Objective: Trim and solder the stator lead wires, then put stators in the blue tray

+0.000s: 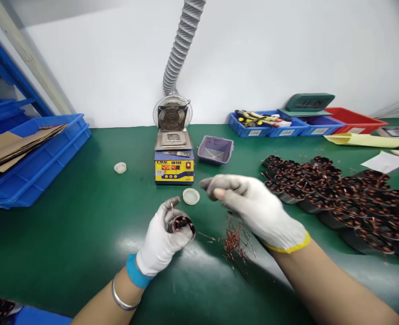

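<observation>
The left hand [162, 237] grips a coil [182, 220] left of the scraps [233, 241], probably tilted to expose its wires; the right hand [249, 198] curls, contents unclear.

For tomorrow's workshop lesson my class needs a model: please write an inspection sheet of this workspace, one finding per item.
Surface: glossy green tabletop, copper wire pieces piled near the right hand.
Job's things: copper-wound ring in the left hand; similar rings massed at right; yellow-and-blue unit, display reading 425.8 and 42.
Clutter: two round white dishes; purple tray beside the unit.
Hands: both gloved; left grips the ring; right raised, blurred, its hold unclear.
Cables: none certain; thin lines at far right too faint to tell.
Surroundings: white wall; grey duct above the unit; blue bin with cardboard at left; clock above small bins at right.
</observation>
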A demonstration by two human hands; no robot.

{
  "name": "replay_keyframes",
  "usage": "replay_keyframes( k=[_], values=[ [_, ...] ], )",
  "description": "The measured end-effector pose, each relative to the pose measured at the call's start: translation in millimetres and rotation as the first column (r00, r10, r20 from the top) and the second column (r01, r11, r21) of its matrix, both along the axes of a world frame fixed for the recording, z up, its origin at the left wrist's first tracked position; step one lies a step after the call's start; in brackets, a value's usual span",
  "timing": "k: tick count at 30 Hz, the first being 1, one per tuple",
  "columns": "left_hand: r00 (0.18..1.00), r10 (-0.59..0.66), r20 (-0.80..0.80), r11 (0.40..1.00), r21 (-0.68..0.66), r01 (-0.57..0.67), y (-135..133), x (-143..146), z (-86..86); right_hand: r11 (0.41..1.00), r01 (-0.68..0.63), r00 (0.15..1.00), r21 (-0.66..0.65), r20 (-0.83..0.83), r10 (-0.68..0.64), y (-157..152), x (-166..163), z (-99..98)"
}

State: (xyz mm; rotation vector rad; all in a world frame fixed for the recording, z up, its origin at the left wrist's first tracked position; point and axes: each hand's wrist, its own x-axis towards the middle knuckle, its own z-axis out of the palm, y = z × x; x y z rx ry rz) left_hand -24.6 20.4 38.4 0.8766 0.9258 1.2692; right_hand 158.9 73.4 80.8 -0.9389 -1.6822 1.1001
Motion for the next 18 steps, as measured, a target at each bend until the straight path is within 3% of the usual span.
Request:
replay_keyframes(
  k=[3, 6, 13, 16, 18],
  values=[
    [0.992, -0.128, -0.01, 0.992, 0.015, 0.128, -0.8, -0.7, -8.5, 0.98, -0.199, 0.934, 0.003, 0.304, 0.188, -0.1, -6.0, -4.2],
    [0.981, -0.196, -0.007, 0.979, 0.057, 0.196, -1.3, -1.0, -13.3, 0.941, -0.322, 0.884, 0.105, 0.388, 0.26, -5.7, -15.2, -7.1],
    [0.972, -0.221, -0.078, 0.967, 0.114, 0.229, 2.0, 1.2, -4.9, 0.952, -0.295, 0.929, 0.089, 0.26, 0.263, -10.9, -18.9, -10.1],
    [0.978, -0.209, -0.028, 0.968, 0.137, 0.211, 0.7, 4.1, -14.4, 0.953, -0.281, 0.927, 0.11, 0.289, 0.24, -17.7, -21.0, -9.3],
    [0.964, -0.251, 0.082, 0.968, 0.032, 0.249, -3.2, 7.6, -25.9, 0.947, -0.241, 0.926, 0.211, 0.343, 0.159, -24.5, -23.7, -8.7]
  ],
)
